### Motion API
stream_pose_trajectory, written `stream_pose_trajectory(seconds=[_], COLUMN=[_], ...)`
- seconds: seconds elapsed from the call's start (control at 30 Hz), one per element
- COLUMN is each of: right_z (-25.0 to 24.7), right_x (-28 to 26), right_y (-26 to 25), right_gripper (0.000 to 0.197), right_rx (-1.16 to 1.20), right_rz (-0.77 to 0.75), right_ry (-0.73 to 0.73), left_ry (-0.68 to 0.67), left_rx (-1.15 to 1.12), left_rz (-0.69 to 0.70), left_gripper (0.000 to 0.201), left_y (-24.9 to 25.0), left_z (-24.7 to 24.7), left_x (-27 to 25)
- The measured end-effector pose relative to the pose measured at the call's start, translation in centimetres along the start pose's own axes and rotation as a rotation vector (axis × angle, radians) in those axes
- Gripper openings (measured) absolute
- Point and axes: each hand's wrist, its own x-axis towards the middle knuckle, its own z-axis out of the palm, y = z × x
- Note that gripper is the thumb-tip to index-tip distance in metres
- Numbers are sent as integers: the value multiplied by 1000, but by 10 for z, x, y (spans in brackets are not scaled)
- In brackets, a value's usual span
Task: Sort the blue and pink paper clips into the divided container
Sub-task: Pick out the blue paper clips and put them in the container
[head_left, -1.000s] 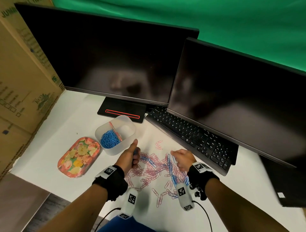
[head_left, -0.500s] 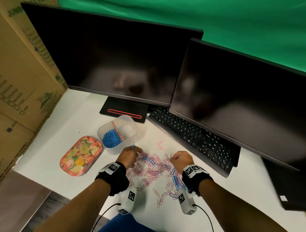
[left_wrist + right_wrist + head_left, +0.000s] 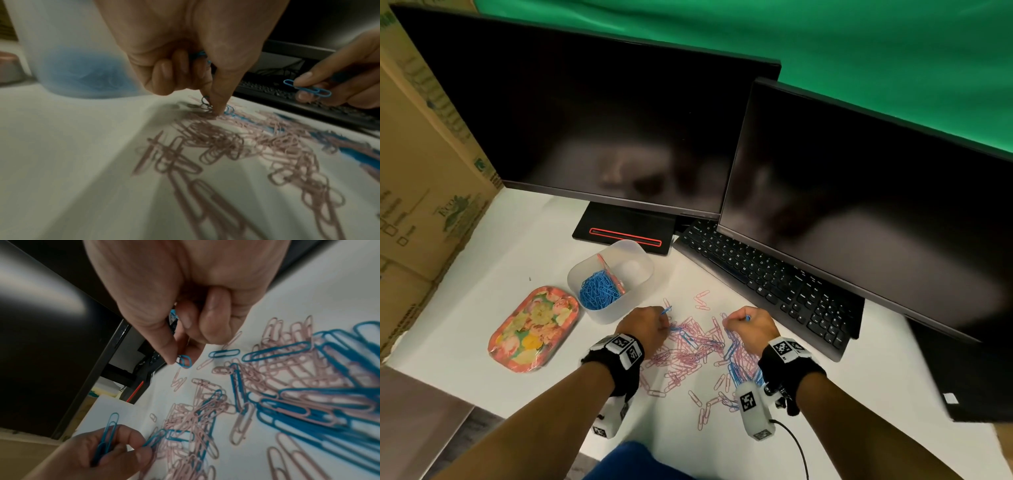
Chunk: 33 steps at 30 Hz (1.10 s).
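Observation:
A translucent divided container (image 3: 631, 274) stands left of the pile, with a heap of blue clips (image 3: 599, 294) in its near-left compartment and a few pink clips (image 3: 616, 279) along the divider. Mixed pink and blue paper clips (image 3: 698, 346) lie spread on the white desk. My left hand (image 3: 645, 325) holds blue clips (image 3: 109, 434) in its curled fingers, and its extended finger (image 3: 218, 104) touches the pile. My right hand (image 3: 751, 325) pinches a blue clip (image 3: 184, 361) between thumb and forefinger just above the pile's far right edge.
A floral tray (image 3: 534, 329) lies left of the container. A black keyboard (image 3: 767, 281) runs along the right behind the pile, under two dark monitors. The monitor stand (image 3: 626, 233) sits behind the container. Cardboard boxes (image 3: 421, 171) wall off the left side.
My left hand has turned its fingers down onto the pile beside the container, still holding blue clips. My right hand has pinched up a blue clip from the pile.

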Motion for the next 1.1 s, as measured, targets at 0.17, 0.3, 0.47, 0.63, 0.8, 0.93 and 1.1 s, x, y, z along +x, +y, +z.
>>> stream_pose_trajectory(seconds=[0.17,0.3,0.47,0.63,0.8,0.93,1.1], right_z=[2,10,34,81,130,165,178], right_x=[-6,-6,-14,-27,-31,-27,-22], right_y=[-14,-21,-39,-80,-130,-155,-167], right_gripper=[5,8,21,16,16,13,17], right_rx=[87,229,356,407,297,112,-162], right_rz=[33,83,61,95,94,96,22], right_ry=[-56,-156,-262,-446,-476,-448,-404], left_ry=[16,4,-11,95,184,175,106], left_rx=[-224,-453,-908,-1275,-870,-339,-177], left_rz=[-20,-45,-78,-257,-313,-284,-296], left_gripper=[8,8,15,17,23,24,19], left_y=[-5,-12,-11,-25,-61,-73,-69], left_z=[-2,-7,-34,-70,-98,-116,-134], left_x=[-5,-12,-31,-41,-29,-18,-6])
